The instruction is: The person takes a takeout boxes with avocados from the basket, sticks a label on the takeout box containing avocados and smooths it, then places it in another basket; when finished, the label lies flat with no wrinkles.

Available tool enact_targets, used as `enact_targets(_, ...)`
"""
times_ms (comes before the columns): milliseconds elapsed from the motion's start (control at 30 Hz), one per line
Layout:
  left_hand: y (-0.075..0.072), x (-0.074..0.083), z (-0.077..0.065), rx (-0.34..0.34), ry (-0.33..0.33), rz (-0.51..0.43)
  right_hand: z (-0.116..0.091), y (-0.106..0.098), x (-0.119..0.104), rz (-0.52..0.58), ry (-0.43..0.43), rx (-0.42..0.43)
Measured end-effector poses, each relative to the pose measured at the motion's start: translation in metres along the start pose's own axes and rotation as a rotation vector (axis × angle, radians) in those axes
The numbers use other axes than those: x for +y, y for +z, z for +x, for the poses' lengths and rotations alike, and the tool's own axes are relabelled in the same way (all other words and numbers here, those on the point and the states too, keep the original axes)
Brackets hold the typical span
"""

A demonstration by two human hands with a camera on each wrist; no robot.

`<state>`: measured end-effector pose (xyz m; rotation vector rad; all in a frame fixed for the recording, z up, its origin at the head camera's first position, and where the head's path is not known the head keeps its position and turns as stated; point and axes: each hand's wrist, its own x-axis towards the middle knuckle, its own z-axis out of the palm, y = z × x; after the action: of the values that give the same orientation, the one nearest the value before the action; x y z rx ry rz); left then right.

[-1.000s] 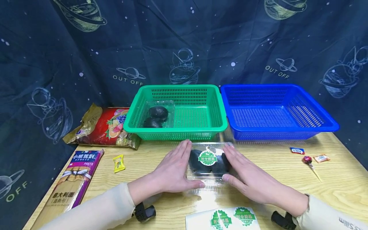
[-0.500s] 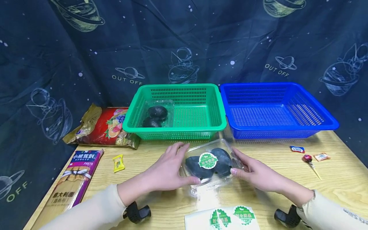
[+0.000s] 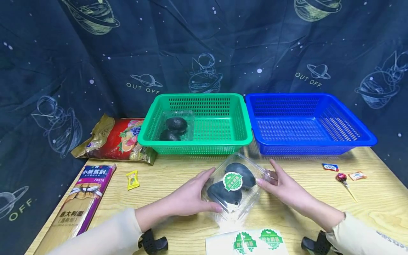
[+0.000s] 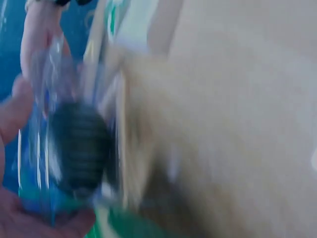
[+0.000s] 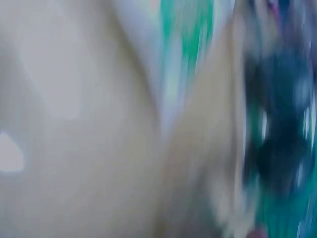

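1. Head view, lower centre: one clear plastic container [image 3: 248, 163], turned askew, with two dark oval pieces [image 3: 222, 195] inside and a round green sticker [image 3: 233, 181] on top. Whether its base rests on the table [image 3: 280, 219] cannot be told.
2. Left hand [image 3: 191, 196] — holds the container's left side in a wide grip, thumb over the near edge; the left wrist view, though blurred, agrees.
3. Right hand [image 3: 283, 184] — pinches the container's right corner narrowly, index finger pointing off it. The right wrist view is too blurred to add detail.
4. Upper centre: green basket [image 3: 194, 143], with a second container [image 3: 190, 120] of similar dark pieces at its left end; no sticker can be made out on that one. Blue basket [image 3: 312, 143] beside it, upper right.
5. Bottom centre: sticker sheet [image 3: 220, 244], two green stickers [image 3: 244, 242] showing.
6. Progress, as judged: filling and labelling of the held container look done; closing cannot be confirmed, the latch being unreadable. Outstanding: it sits outside both baskets, short of the green one.
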<state>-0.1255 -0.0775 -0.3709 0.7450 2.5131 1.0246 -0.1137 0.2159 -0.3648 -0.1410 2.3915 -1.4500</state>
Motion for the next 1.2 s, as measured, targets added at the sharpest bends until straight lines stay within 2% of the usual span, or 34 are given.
enact_targets(67,0.006,0.007,-0.004,0.026,-0.031,-0.016,-0.005,0.011,-0.006,0.055,0.087,0.048)
enact_targets(133,0.011,0.014,-0.007,0.042,-0.052,-0.042,-0.009,0.020,-0.011,0.077,0.120,0.060)
enact_targets(233,0.017,0.023,-0.011,0.052,-0.060,-0.075,-0.009,0.024,-0.013,0.078,0.096,0.060)
enact_targets(333,0.021,0.029,-0.011,0.054,-0.056,-0.088,-0.005,0.018,-0.011,0.077,0.051,0.022)
enact_targets(533,0.021,0.028,0.003,0.048,-0.040,-0.102,0.008,-0.002,-0.002,0.077,-0.039,-0.119)
enact_targets(667,0.024,0.025,0.011,0.005,-0.048,-0.120,0.014,-0.007,0.003,0.068,-0.084,-0.167)
enact_targets(833,0.030,0.023,0.011,0.005,-0.070,-0.146,0.011,-0.005,0.004,0.042,-0.062,-0.116)
enact_targets(933,0.033,0.023,0.010,0.014,-0.087,-0.164,0.002,-0.002,0.005,0.008,-0.017,-0.066)
enact_targets(1067,0.035,0.022,0.009,0.027,-0.102,-0.185,-0.011,0.006,0.007,-0.015,-0.008,-0.055)
enact_targets(1200,0.037,0.021,0.008,0.049,-0.111,-0.214,-0.018,0.014,0.006,0.045,-0.021,-0.061)
